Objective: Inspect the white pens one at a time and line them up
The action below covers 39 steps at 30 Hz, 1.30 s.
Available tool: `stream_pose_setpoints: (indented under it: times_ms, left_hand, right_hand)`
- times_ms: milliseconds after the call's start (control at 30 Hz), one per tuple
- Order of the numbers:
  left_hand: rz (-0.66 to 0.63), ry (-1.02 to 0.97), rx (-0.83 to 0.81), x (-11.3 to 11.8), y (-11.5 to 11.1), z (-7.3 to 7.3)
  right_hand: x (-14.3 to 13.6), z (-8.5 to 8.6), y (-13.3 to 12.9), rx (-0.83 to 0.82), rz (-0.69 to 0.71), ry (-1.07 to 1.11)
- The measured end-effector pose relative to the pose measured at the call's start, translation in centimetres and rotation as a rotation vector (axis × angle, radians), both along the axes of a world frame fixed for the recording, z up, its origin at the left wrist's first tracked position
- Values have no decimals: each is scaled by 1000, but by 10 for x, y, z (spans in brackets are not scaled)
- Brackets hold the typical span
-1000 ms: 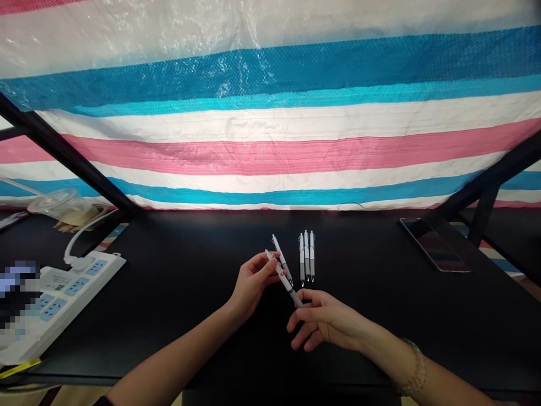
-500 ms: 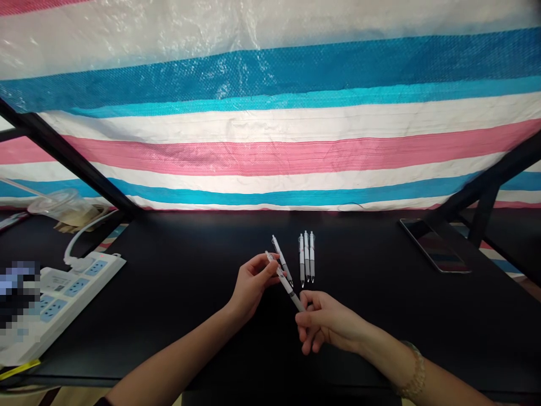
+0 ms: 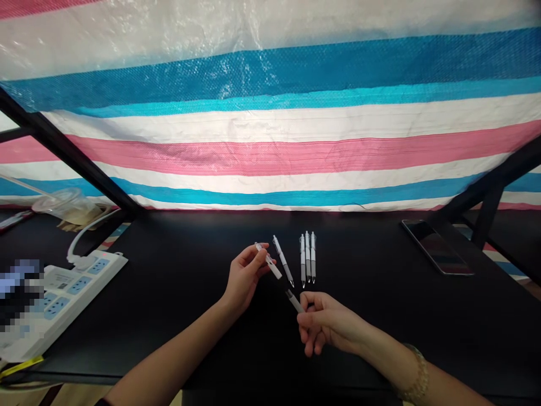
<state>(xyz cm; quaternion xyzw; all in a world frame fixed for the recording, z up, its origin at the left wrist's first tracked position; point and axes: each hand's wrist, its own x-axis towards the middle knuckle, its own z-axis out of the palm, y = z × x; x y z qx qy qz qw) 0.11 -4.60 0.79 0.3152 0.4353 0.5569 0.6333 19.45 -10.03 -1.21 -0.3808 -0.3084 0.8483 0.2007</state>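
Note:
A pen is in two parts, one in each hand. My left hand [image 3: 247, 276] is closed on the white upper pen barrel [image 3: 274, 268], which has a clip and slants down to the right. Between the thumb and fingers of my right hand [image 3: 323, 321] is the grey lower pen barrel [image 3: 295, 301], its dark end pointing up toward the white part. A small gap separates the two parts. Just beyond them a white and grey pen [image 3: 283, 261] lies aslant on the table. Right of it, three similar pens [image 3: 307, 256] lie side by side, tips toward me.
The black table [image 3: 203, 242] carries a white power strip [image 3: 80, 299] with a plugged-in cable at left and a phone [image 3: 437, 247] at right. Behind the strip sits a clear plastic cup [image 3: 63, 203]. Black frame bars [image 3: 84, 155] and striped sheeting [image 3: 270, 158] stand behind.
The pen has come apart: my left hand has drawn the white upper barrel up and left, away from the grey lower barrel. My right hand has hardly moved.

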Motion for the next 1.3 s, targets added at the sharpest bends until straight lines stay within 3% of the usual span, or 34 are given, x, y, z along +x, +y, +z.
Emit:
stream_pose_setpoints:
  times_ms: [200,333,467,667,833,1300]
  left_hand:
    - [150,-42,32,-12,13,-2]
    - [171,-68,28,-14,16,-3]
    - [125,-58,15,-7,9,-4]
    - [-81,53,20,10,-14,-6]
    - [-158,56,37,11,-16,-5]
    - [-109,-17,-10,11,-13,-5]
  right_hand:
    - [0,1,0,6,12,-7]
    - [1,1,0,10,-8,3]
    - [1,3,0,10,-8,-6]
    - [-1,3,1,-13,-54,-8]
    - [-1,-2,0,-12,-79,11]
    - [-2,-1,0,18,-59,17]
